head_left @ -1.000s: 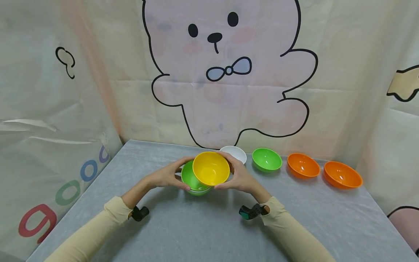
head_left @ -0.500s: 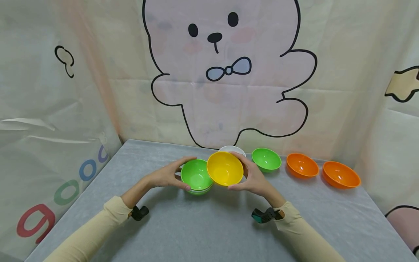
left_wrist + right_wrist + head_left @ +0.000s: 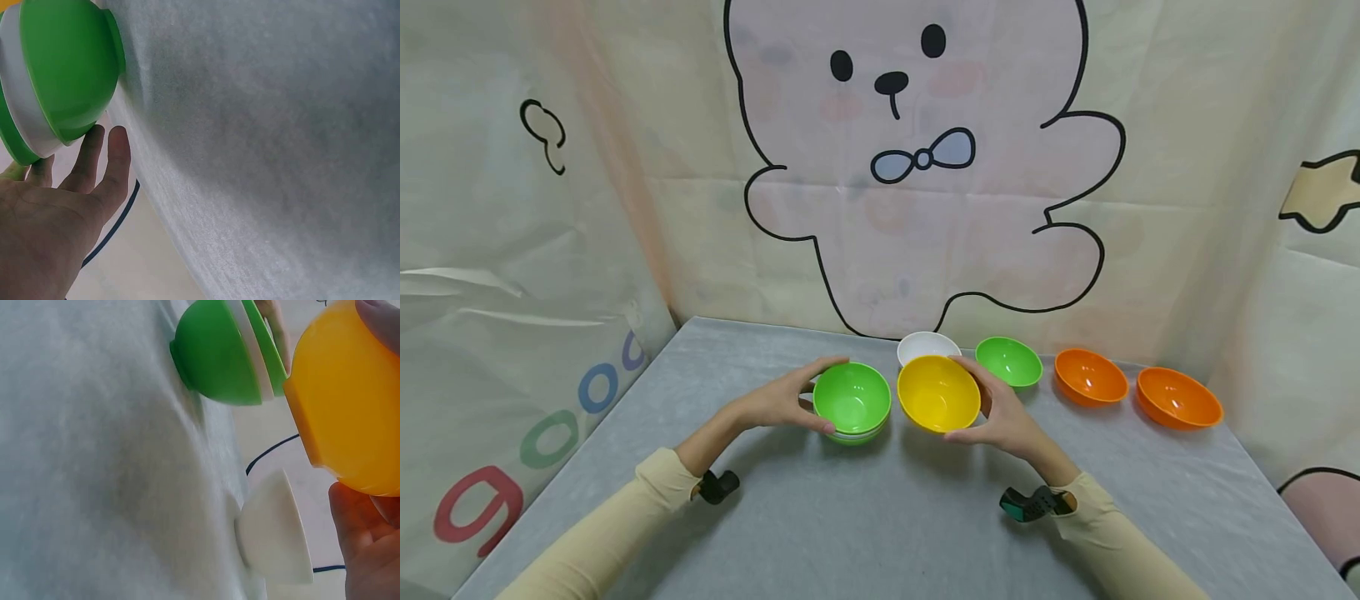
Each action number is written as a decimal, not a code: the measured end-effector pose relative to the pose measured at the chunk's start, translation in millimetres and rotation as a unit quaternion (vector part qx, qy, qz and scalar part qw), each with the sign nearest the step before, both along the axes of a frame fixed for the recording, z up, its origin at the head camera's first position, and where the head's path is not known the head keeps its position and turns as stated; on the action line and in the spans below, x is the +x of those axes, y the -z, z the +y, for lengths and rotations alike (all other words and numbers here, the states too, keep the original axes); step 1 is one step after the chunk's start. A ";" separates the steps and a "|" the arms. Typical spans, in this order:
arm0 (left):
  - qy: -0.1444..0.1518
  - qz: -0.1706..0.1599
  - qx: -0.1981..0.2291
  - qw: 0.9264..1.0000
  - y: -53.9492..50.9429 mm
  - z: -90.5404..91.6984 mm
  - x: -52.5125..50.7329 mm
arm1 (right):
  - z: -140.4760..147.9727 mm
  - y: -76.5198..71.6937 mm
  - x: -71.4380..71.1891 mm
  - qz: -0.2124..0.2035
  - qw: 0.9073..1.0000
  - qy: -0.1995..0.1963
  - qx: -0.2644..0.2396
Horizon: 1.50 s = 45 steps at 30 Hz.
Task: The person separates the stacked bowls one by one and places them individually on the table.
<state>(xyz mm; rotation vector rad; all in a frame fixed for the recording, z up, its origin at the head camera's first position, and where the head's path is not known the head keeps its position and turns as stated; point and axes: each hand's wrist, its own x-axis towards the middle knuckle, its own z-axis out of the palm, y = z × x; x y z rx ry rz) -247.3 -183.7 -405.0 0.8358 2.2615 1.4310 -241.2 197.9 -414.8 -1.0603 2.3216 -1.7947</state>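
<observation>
One yellow bowl juts leftward from the right grip.

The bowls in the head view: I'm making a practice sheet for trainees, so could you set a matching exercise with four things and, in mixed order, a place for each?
Things
1. Yellow bowl
2. Stack of green and white bowls
3. Single white bowl
4. Single green bowl

Places
A. Left end of the back row
B. On the table, with the left hand gripping its side
C. In the back row, just left of two orange bowls
D. Held off the table by the right hand

Pairs: 1-D, 2-B, 3-A, 4-C
</observation>
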 end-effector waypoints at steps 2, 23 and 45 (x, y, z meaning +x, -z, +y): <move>0.005 0.005 0.005 1.000 0.4 0.2 -0.8 | 4.7 2.3 0.3 0.002 1.000 0.003 -0.002; 0.014 0.015 0.009 1.000 2.5 -0.8 -0.4 | 65.2 3.9 17.8 0.002 0.995 0.096 0.020; 0.017 0.010 0.012 1.000 2.2 0.2 -1.4 | 122.4 14.7 42.0 0.003 0.982 0.166 0.087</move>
